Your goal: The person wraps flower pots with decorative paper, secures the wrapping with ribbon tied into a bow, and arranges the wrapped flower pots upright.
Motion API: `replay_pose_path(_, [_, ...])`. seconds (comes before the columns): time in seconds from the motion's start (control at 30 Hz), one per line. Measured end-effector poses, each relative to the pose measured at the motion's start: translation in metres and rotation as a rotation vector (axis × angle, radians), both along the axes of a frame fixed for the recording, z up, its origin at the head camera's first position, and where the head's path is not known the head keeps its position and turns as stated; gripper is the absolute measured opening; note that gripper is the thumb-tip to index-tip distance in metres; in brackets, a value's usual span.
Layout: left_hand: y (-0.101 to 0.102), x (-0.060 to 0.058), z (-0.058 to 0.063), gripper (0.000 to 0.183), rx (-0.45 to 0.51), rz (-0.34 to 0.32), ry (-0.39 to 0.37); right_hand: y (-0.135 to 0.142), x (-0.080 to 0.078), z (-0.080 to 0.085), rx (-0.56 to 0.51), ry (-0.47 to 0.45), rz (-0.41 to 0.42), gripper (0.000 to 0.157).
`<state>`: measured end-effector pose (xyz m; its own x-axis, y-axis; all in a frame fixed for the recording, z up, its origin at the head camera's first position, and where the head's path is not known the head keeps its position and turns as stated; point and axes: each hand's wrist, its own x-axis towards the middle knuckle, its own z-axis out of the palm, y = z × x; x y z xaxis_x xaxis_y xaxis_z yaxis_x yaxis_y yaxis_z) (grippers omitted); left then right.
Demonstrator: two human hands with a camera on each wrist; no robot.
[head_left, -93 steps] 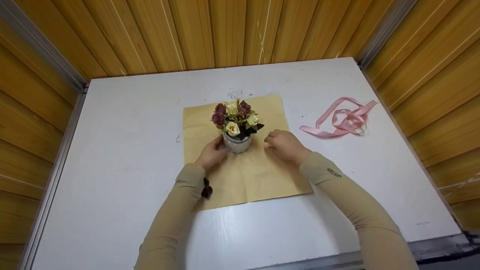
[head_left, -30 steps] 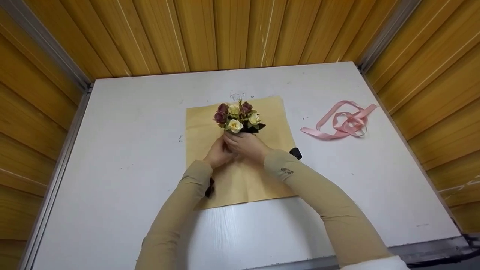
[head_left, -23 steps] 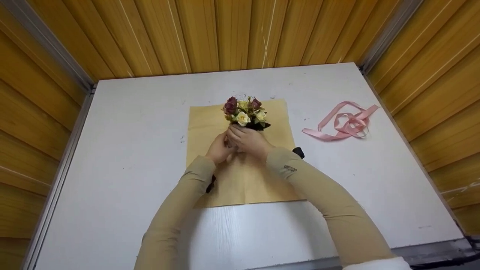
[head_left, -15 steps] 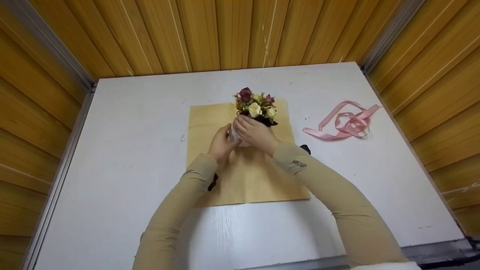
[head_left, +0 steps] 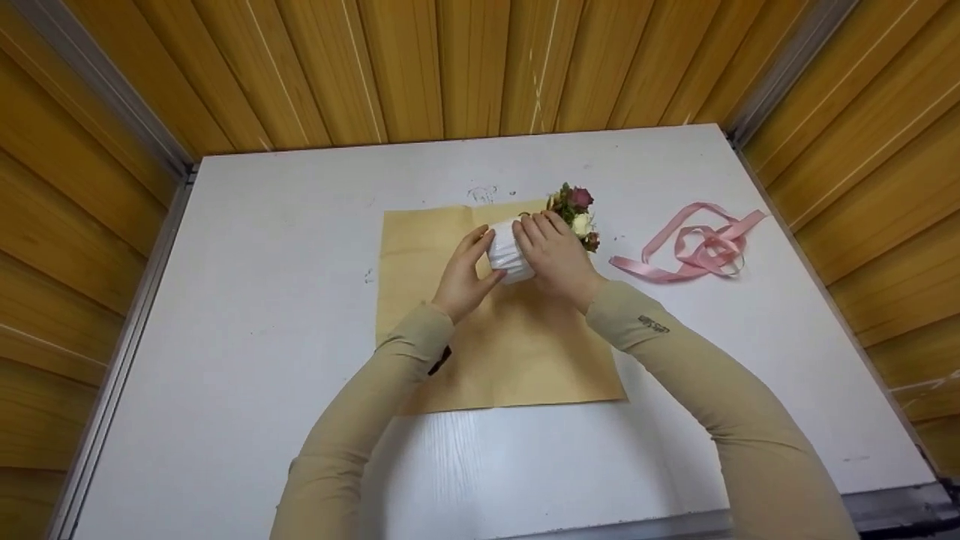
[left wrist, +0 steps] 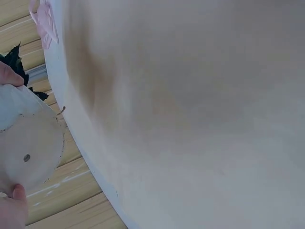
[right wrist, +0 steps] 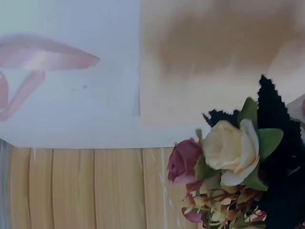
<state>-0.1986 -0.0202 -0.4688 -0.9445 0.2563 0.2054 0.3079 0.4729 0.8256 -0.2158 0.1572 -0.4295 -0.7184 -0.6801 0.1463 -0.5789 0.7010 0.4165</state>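
Note:
A white ribbed flower pot [head_left: 507,253] lies tipped on its side between both hands, above a sheet of tan paper [head_left: 540,367]. Its artificial roses [head_left: 577,214], dark red and cream, point to the right. My left hand [head_left: 466,279] grips the pot near its base, thumb in front and fingers behind. My right hand [head_left: 559,259] wraps the pot by the rim, hiding part of the flowers. In the left wrist view the round pot base [left wrist: 38,138] shows a small hole. The right wrist view shows a cream rose [right wrist: 231,148] and dark leaves close up.
A loosely coiled pink ribbon [head_left: 656,271] lies on the white table [head_left: 262,300] to the right of the paper. Wood-patterned panels [head_left: 465,67] stand behind and at both sides of the table.
The right hand has joined the left on the pot. The pot has come up and right, and has tilted from upright onto its side, flowers swinging rightward. The ribbon has stayed put.

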Motion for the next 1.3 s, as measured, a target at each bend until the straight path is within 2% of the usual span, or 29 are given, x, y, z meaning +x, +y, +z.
replay_pose_path(0.17, [0.006, 0.002, -0.004, 0.058, -0.035, -0.031, -0.004, 0.009, 0.002, -0.005, -0.124, -0.069, -0.003, 0.069])
replay_pose_path(0.4, [0.014, 0.003, -0.010, 0.057, -0.071, -0.081, -0.072, 0.015, 0.002, -0.018, -0.247, -0.162, -0.036, 0.073])
replay_pose_path(0.63, [0.021, 0.001, -0.015, 0.057, -0.199, -0.143, -0.043, 0.027, -0.002, -0.032, -0.355, -0.230, -0.064, 0.077])
replay_pose_path(1.0, [0.026, -0.001, -0.016, 0.054, -0.218, -0.140, -0.032, 0.035, -0.006, -0.046, -0.422, -0.312, -0.107, 0.084])
replay_pose_path(1.3, [0.029, 0.000, -0.016, 0.054, -0.228, -0.161, 0.007, 0.042, -0.005, -0.048, -0.448, -0.299, -0.105, 0.083])
